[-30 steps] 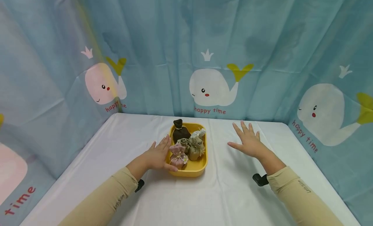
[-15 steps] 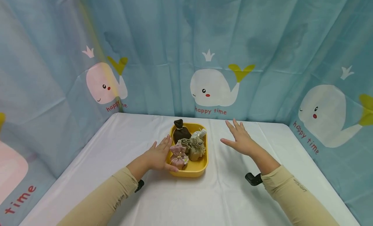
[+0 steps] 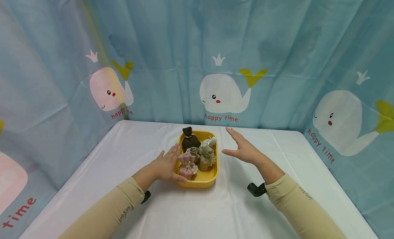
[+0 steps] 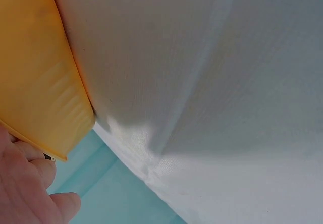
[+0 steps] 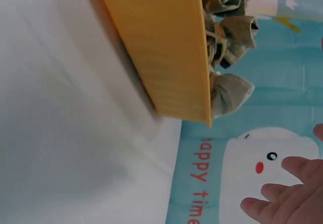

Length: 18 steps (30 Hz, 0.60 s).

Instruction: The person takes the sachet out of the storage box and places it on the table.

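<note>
The left hand (image 3: 164,166) rests flat, fingers straight, against the yellow plastic tray (image 3: 205,179) of small cloth pouches (image 3: 197,156) (one pink); the right hand (image 3: 243,150) hovers beside it, fingers released.

You are looking at a table draped in a white cloth (image 3: 200,211), creased down its middle and boxed in on three sides by a pale blue curtain (image 3: 172,37). The curtain carries white cartoon whales (image 3: 220,93) with yellow tails, small crowns and red "happy time" lettering (image 3: 221,117). Soft, even light falls across everything, and fold lines run down the fabric.
</note>
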Each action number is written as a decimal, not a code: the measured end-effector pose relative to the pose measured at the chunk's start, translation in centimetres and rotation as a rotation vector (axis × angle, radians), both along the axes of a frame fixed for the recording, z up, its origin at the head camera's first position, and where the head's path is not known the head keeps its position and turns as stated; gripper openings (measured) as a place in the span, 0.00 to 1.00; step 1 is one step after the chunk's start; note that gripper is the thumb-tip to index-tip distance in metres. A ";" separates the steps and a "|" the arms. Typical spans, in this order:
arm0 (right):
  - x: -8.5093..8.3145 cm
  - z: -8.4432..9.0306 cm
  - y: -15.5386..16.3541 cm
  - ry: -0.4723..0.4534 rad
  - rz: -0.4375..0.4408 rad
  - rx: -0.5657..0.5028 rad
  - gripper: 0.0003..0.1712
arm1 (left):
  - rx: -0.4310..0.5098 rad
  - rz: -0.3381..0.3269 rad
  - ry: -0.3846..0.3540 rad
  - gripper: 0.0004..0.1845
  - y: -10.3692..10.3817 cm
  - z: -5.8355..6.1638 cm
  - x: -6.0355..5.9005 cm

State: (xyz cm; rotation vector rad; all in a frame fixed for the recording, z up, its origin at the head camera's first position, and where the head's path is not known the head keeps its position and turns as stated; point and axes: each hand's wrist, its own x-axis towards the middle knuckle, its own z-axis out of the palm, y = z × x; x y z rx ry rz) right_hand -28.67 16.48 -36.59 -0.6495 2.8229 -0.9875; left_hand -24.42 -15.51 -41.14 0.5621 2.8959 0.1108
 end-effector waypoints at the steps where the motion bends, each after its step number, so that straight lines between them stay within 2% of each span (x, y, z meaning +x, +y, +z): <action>1: -0.1 -0.1 -0.2 -0.003 0.003 -0.018 0.56 | 0.004 0.001 -0.003 0.73 0.0 0.0 0.0; 9: -0.5 -0.7 -1.7 -0.121 0.019 -0.178 0.51 | 0.023 0.004 -0.008 0.72 0.0 -0.2 0.1; 18: -0.8 -1.5 -3.2 -0.165 0.059 -0.227 0.40 | 0.027 0.001 -0.003 0.71 0.0 0.2 0.2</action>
